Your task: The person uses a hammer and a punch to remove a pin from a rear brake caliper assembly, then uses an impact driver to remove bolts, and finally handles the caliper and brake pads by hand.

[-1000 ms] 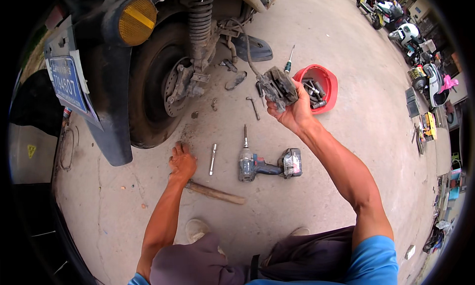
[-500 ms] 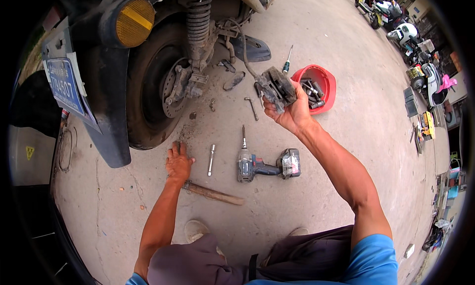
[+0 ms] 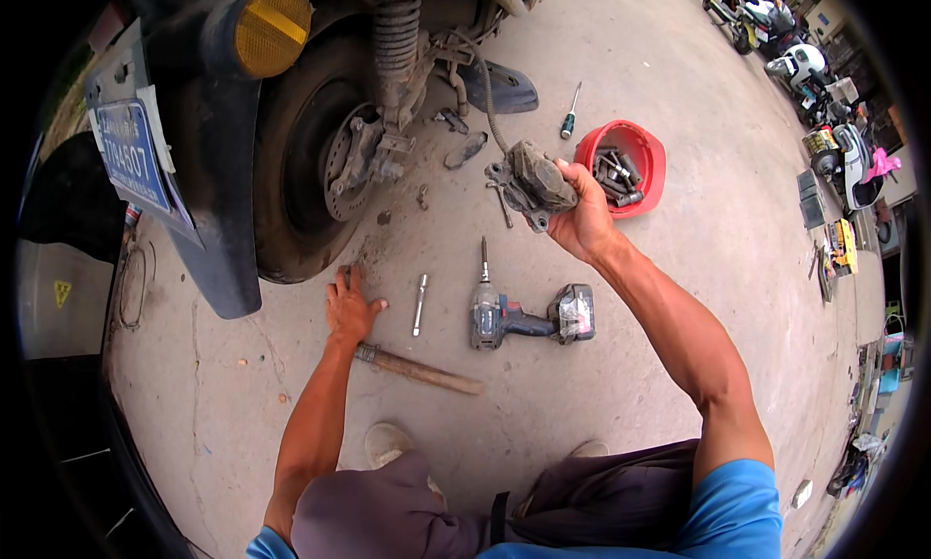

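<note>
Lying nearest, a wooden handle [image 3: 419, 369] runs across the ground [image 3: 543, 404] to a point near the left hand [image 3: 353, 309]. This hand is palm down with fingers spread; it grips nothing and appears to rest on the ground. To its right lie a metal bar [image 3: 420, 305] and a power driver [image 3: 488, 319], the driver's bit [image 3: 485, 254] pointing away.

Beyond the driver, the right hand [image 3: 585, 220] grasps the caliper [image 3: 535, 183] by one end. The caliper is held between the wheel [image 3: 281, 239] and a red bowl [image 3: 657, 176]; a hose [image 3: 490, 103] leads from it toward the vehicle [image 3: 218, 161].

Change noted: the caliper has been turned. Half a second ago its slotted side faced the camera; a broad face and the lugs [image 3: 540, 223] now show. In effect, the lugs are presented for inspection, while the slot is largely concealed.

Sockets [image 3: 615, 176] lie inside the bowl. A screwdriver [image 3: 568, 123] lies past it. Scooters [image 3: 853, 171] stand well apart, far right.
</note>
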`<act>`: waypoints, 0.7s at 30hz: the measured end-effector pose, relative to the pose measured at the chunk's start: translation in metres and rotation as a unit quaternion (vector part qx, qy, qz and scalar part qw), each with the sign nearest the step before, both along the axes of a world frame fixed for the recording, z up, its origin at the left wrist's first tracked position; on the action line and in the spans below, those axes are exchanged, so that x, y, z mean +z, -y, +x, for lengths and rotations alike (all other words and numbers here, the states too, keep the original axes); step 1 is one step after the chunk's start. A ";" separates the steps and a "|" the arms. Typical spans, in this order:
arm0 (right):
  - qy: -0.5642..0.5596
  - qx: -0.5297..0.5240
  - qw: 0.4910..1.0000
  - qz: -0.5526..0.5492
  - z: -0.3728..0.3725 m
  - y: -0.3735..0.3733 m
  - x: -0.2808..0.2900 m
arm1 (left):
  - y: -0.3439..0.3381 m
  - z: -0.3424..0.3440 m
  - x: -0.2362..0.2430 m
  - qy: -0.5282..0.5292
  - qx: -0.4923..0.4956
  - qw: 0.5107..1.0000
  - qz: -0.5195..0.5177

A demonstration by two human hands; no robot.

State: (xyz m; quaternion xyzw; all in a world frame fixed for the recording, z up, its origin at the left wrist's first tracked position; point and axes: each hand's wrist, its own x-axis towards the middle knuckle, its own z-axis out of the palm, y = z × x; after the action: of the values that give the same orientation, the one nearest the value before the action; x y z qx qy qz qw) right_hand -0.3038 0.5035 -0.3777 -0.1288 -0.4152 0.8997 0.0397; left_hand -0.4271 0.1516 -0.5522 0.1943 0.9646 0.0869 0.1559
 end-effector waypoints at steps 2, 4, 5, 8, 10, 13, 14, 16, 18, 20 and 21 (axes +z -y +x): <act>0.007 -0.010 1.000 -0.001 -0.001 0.004 0.003 | 0.003 -0.003 -0.002 0.000 0.003 1.000 0.003; 0.016 -0.021 1.000 -0.001 -0.001 0.006 0.004 | 0.004 -0.004 -0.004 0.001 0.004 1.000 0.006; 0.017 -0.022 1.000 0.007 -0.001 0.006 0.004 | 0.003 -0.004 -0.004 -0.002 0.005 1.000 0.007; 0.016 -0.019 1.000 0.014 0.001 0.007 0.006 | 0.003 -0.004 -0.007 -0.004 0.003 1.000 0.011; 0.014 -0.015 1.000 0.014 0.001 0.008 0.006 | 0.005 -0.004 -0.008 -0.004 0.001 1.000 0.014; 0.012 -0.008 1.000 0.008 0.000 0.007 0.003 | 0.007 -0.006 -0.012 -0.011 -0.004 1.000 0.016; 0.016 -0.008 1.000 0.015 0.000 0.008 0.004 | 0.007 -0.007 -0.013 -0.006 -0.004 1.000 0.008; 0.017 -0.004 1.000 0.020 -0.001 0.012 0.006 | 0.009 -0.007 -0.016 -0.003 -0.001 1.000 -0.002; 0.024 0.001 0.998 0.058 -0.001 0.016 0.007 | 0.010 -0.006 -0.020 -0.016 -0.001 1.000 0.006; 0.022 0.015 0.995 0.096 0.001 0.007 -0.005 | 0.005 -0.004 -0.019 -0.024 -0.004 1.000 -0.008; 0.022 0.025 0.990 0.136 0.004 0.001 -0.010 | 0.001 -0.002 -0.019 -0.029 -0.012 0.999 -0.019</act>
State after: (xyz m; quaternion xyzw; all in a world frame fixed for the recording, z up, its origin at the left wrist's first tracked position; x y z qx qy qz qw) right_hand -0.2995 0.5028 -0.3879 -0.1319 -0.5379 0.8323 0.0256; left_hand -0.4292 0.1502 -0.5709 0.2054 0.9678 0.0606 0.1322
